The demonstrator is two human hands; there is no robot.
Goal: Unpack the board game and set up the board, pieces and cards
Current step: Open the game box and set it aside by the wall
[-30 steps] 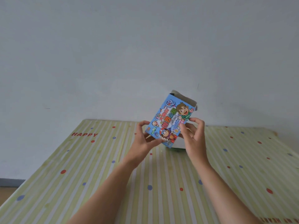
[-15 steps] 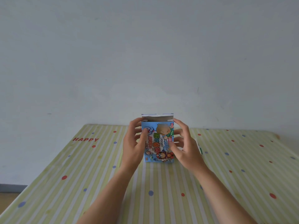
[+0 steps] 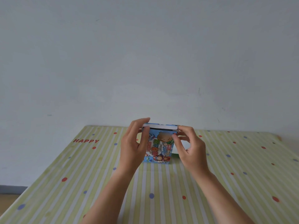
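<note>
— What's different from a second ago?
— The striped, dotted surface (image 3: 242,175) is as it was. But the game box (image 3: 159,147) was tilted in the air with its top open, and now it stands upright on the cloth, mid-surface, toward the wall.
— And the hands?
— The left hand (image 3: 134,146) has its grip curled round the top left corner. The right hand (image 3: 191,151) pinches the top right. The flap (image 3: 160,126) is folded down almost flat.
— So the unpacking?
— Barely begun, I'd say; no board, pieces or cards are laid out.
— Any writing?
— "HAPPY" (image 3: 86,140) in red on the cloth. The box shows cartoon children and Chinese characters I can't read from here.
</note>
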